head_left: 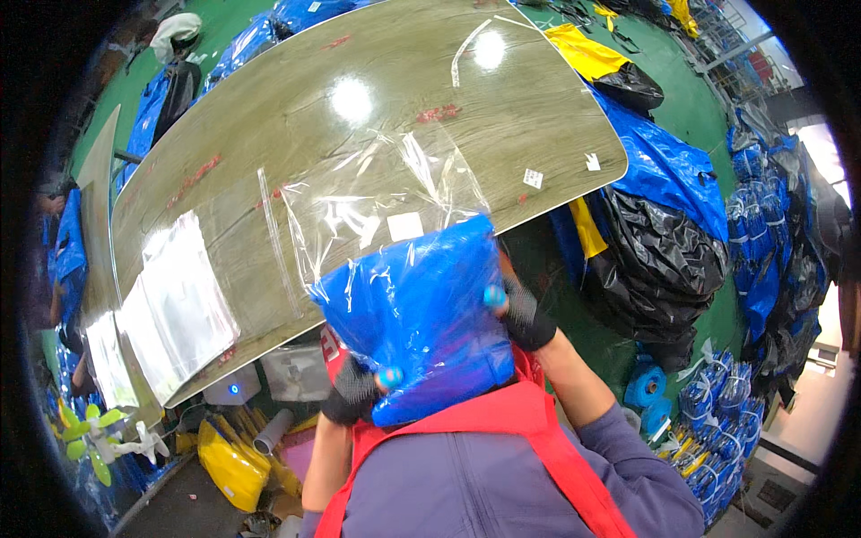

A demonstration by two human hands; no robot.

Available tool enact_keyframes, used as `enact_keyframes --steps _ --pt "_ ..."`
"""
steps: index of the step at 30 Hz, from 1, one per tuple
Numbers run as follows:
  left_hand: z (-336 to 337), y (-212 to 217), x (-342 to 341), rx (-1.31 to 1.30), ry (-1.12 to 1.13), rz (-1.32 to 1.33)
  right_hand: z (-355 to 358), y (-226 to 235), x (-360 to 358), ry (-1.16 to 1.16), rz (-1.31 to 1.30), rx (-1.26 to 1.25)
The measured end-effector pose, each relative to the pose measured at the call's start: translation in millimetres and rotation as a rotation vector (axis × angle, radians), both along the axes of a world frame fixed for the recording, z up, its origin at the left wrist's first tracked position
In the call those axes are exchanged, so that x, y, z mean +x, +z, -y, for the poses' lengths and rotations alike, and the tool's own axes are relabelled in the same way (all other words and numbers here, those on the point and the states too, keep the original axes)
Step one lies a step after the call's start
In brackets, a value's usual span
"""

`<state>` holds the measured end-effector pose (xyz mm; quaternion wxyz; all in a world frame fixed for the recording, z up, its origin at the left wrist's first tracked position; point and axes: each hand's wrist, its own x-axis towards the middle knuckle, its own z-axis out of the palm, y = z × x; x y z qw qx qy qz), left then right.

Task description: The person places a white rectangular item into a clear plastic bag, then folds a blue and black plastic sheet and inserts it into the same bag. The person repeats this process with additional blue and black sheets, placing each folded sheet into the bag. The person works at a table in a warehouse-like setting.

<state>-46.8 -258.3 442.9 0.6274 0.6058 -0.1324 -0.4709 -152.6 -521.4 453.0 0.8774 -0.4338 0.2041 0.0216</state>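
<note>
Against my front, at the table's near edge, I hold a folded blue plastic sheet [421,314] with both hands. A clear plastic bag [359,193] covers at least part of it, and its loose, crinkled end lies over the tabletop. Inside or under the clear film shows a small white label [405,226]. My left hand [352,392] grips the lower left side; my right hand [527,314] grips the right side. Both wear dark gloves with a light blue cover on the thumb. Most of the other fingers are hidden behind the bundle.
The wood-grain table [296,117] bears a stack of clear bags [179,309] at its left. Black plastic sacks [659,260] stand at the right, near tied blue bundles [717,394] and blue twine rolls [646,387]. A green-bladed fan [94,435] is at lower left, beside yellow folded packs [231,462].
</note>
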Motion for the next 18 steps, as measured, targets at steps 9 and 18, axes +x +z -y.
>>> enact_keyframes --steps 9,18 --pt "3.4 -13.4 9.0 0.102 0.155 0.047 -0.9 -10.1 -3.7 -0.059 0.041 -0.101" --pt "4.9 -9.2 7.3 0.206 0.367 -0.210 -0.5 8.7 14.0 -0.022 -0.032 -0.083"
